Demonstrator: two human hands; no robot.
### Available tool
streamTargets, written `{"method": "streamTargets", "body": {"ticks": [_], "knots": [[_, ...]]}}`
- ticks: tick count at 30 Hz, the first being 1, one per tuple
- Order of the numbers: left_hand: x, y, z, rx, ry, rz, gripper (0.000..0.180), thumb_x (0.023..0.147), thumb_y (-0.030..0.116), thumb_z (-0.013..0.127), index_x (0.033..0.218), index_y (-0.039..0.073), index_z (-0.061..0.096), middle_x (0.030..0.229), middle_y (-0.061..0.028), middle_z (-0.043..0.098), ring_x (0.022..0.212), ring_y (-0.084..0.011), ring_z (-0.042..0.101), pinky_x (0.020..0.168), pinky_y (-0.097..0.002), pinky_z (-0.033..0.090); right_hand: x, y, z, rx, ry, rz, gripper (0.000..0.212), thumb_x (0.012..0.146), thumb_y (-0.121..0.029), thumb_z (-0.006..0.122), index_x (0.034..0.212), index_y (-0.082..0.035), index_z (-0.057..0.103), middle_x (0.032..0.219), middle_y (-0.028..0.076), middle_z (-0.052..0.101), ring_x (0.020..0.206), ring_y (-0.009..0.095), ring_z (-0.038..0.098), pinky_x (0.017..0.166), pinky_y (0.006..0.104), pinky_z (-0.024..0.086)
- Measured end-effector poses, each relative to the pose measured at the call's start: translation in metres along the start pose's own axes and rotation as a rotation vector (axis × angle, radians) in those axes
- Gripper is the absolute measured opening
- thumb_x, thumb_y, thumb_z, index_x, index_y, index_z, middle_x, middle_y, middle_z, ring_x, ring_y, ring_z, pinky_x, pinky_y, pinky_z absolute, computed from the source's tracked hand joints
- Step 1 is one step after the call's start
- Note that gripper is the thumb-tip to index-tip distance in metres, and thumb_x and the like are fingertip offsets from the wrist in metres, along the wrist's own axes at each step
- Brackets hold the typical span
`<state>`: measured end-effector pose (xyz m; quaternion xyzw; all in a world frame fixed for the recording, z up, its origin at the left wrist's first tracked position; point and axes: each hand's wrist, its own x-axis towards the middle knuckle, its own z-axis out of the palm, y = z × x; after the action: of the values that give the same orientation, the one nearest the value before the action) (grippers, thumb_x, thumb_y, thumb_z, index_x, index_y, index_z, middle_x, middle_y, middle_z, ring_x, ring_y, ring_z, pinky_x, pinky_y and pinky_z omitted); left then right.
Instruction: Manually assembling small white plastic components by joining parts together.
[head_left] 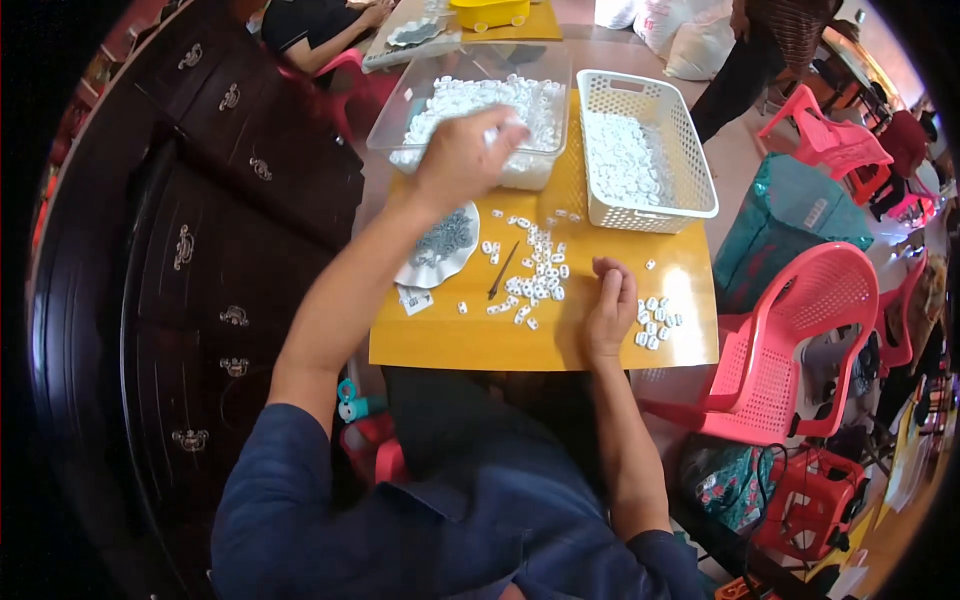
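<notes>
My left hand (468, 158) is over the near rim of a clear plastic bin (390, 118) heaped with small white plastic pieces (475, 95). Its fingers are curled in, and bits of white show between them. At the right of the yellow tabletop (450, 345), my right hand (610, 312) rests with fingers curled and thumb against them; whatever lies inside is hidden. Between the hands spreads a loose cluster of white pieces with dark holes (540, 285). A thin dark pointed tool (503, 272) lies left of it. Several similar pieces (655, 325) sit right of my right hand.
A white perforated basket (650, 215) partly filled with white pieces stands at the far right. A white scalloped plate (440, 270) holds small grey metal parts (445, 238). Dark drawers (220, 250) line the left. A pink plastic chair (770, 350) stands right; other people are beyond the table.
</notes>
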<state>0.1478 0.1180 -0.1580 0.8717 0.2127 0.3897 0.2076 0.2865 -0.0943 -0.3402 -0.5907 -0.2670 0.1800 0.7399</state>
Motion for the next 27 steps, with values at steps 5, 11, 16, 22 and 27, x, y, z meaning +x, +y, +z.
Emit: {"method": "streamTargets", "body": {"ticks": [5, 11, 16, 22, 27], "knots": [[-0.09, 0.019, 0.062, -0.123, -0.152, -0.108, 0.02, 0.095, 0.021, 0.067, 0.102, 0.002, 0.069, 0.091, -0.0177, 0.072, 0.084, -0.037, 0.069, 0.071, -0.0388, 0.054, -0.011, -0.009, 0.001, -0.012, 0.015, -0.023, 0.035, 0.109, -0.024, 0.044, 0.12, 0.004, 0.063, 0.12, 0.013, 0.066, 0.113, 0.022, 0.061, 0.103, 0.0351, 0.046], [-0.133, 0.013, 0.129, -0.05, -0.049, -0.047, 0.016, 0.093, 0.023, 0.068, 0.093, 0.008, 0.063, 0.083, -0.0132, 0.067, 0.075, -0.0355, 0.068, 0.065, -0.0463, 0.054, -0.007, 0.004, -0.001, -0.193, -0.071, -0.104, 0.04, 0.11, -0.027, 0.044, 0.131, 0.003, 0.058, 0.123, 0.012, 0.064, 0.117, 0.023, 0.059, 0.105, 0.0355, 0.044], [-0.137, 0.01, 0.138, 0.091, -0.048, -0.016, 0.016, 0.088, 0.021, 0.07, 0.094, 0.008, 0.065, 0.087, -0.0099, 0.065, 0.08, -0.0326, 0.068, 0.068, -0.0434, 0.055, -0.004, 0.007, 0.004, -0.44, -0.204, -0.179, 0.035, 0.103, -0.016, 0.05, 0.131, 0.004, 0.059, 0.125, 0.021, 0.064, 0.117, 0.033, 0.061, 0.103, 0.039, 0.046], [-0.138, 0.01, 0.142, 0.125, -0.065, 0.004, 0.018, 0.085, 0.018, 0.072, 0.097, 0.007, 0.067, 0.095, -0.0107, 0.064, 0.094, -0.0322, 0.065, 0.081, -0.0429, 0.053, -0.003, 0.01, 0.006, -0.517, -0.21, -0.257, 0.034, 0.102, -0.011, 0.049, 0.13, 0.004, 0.059, 0.125, 0.022, 0.064, 0.115, 0.034, 0.062, 0.102, 0.0402, 0.047], [-0.137, 0.004, 0.137, 0.076, -0.014, 0.011, 0.019, 0.085, 0.015, 0.07, 0.1, 0.005, 0.067, 0.101, -0.0123, 0.067, 0.098, -0.0335, 0.064, 0.084, -0.0434, 0.053, -0.004, 0.002, 0.006, -0.382, -0.189, -0.136, 0.032, 0.104, -0.01, 0.047, 0.132, 0.004, 0.057, 0.126, 0.018, 0.064, 0.118, 0.027, 0.061, 0.103, 0.0363, 0.046]]}}
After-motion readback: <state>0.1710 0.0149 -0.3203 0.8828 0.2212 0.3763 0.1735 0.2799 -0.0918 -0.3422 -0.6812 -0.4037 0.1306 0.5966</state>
